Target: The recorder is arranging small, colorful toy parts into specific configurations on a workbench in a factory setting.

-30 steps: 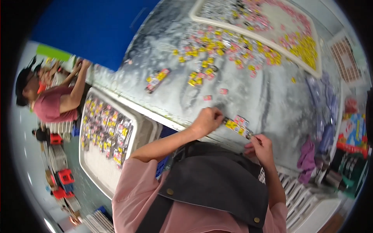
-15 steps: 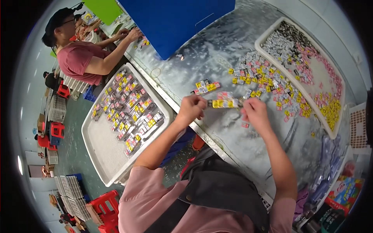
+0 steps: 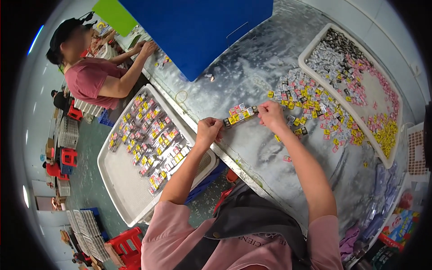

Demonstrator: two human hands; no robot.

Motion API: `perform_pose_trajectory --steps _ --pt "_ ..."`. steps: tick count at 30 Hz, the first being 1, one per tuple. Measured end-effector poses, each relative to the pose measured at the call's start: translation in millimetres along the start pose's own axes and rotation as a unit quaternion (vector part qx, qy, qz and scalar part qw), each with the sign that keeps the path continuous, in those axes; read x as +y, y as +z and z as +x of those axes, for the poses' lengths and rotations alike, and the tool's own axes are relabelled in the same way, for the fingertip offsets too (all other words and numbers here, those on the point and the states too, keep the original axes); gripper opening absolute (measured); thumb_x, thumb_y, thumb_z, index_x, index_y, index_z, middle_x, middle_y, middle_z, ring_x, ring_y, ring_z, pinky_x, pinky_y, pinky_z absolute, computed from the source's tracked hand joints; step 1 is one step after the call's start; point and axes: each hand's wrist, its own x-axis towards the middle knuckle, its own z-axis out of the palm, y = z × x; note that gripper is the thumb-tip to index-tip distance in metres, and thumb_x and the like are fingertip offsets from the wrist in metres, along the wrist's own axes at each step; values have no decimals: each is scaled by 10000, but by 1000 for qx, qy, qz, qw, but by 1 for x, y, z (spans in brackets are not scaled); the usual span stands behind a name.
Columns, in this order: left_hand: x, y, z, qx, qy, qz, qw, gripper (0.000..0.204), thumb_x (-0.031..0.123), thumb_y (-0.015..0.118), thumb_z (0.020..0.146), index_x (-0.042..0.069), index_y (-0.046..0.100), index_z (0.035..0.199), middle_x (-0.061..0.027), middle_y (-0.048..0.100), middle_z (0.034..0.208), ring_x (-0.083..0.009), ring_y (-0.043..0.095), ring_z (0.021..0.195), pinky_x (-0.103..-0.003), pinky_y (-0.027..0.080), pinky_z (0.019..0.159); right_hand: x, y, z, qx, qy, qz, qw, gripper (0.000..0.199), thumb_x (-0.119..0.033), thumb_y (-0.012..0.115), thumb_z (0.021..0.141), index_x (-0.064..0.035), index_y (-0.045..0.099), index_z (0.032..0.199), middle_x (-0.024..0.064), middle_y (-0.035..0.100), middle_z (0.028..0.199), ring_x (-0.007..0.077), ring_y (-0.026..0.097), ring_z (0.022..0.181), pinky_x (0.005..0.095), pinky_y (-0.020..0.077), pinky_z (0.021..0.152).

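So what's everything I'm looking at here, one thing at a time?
row of small packets: one short row, yellow, pink and grey, on the table between both hands
loose packets: many, mixed colours, scattered right of the hands
table: one, silvery grey, middle of view
right tray: one, white, holds grey, pink and yellow packets
left tray: one, white, below the table edge, packets laid in rows
blue box: one, top centre
rubber band: one, pale, on the table near the edge
co-worker: one, red shirt, top left
red stools: a few, far left floor
left hand: grip closed on the row's left end
right hand: grip closed on the row's right end
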Motion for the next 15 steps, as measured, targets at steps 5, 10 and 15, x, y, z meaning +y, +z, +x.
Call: perform_pose_trajectory --steps 5,10,15 --pt "9 55 22 -51 48 76 995 301 235 619 943 -58 675 911 -74 652 657 -139 611 504 -292 496 458 36 -63 20 54 -93 -85 991 206 -214 654 874 -20 718 849 125 707 737 196 672 556 364 534 547" --pt "-16 79 30 85 138 86 983 294 241 624 981 -6 650 1139 -63 629 805 -132 553 529 -272 460 452 47 -137 -35 172 -209 -63 961 147 -201 651 867 -54 638 874 187 671 733 390 665 716 495 505 654" --pt "22 159 -42 42 247 13 968 209 193 580 1019 17 611 1128 42 495 716 -13 378 531 -212 296 439 109 -281 -171 339 -198 -72 917 73 -136 621 914 -75 631 953 153 664 858 378 660 775 470 513 669"
